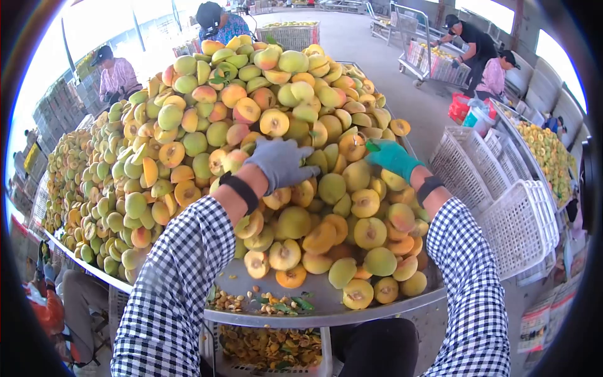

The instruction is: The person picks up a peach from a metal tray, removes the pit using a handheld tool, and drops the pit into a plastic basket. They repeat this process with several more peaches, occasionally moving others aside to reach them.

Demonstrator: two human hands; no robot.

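- Two gloved hands are out in front of me, both laid on the big heap of halved peaches (251, 125) that covers the metal table (377, 309).
- My left hand (281, 162), in a grey glove, lies palm down on the fruit near the middle of the heap, fingers spread apart and flat; I see nothing clamped in it.
- My right hand (391, 157), in a green glove, rests on the right slope of the heap; its fingers curl down onto a peach half (353, 146), but I cannot tell whether it is gripped or only touched.
- Both forearms wear checked sleeves (182, 276) with a dark band at each wrist.
- Peach halves lie cut side up along the near edge, pit hollows showing, and reach almost to the table's rim.
- Just beside that rim, on the bare metal, sits a small scatter of pits and leaf bits (270, 305).
- Below the table edge a white crate (270, 349) holds more scraps.
- To my right stand stacked white baskets (502, 201), near the table but not touching the fruit.
- Further right, another tray of peaches (549, 151) runs along the wall.
- Several other people work well apart from me: one in a pink top (116, 75) at the left, one (220, 22) behind the heap, two (480, 53) by a cart at the back right.
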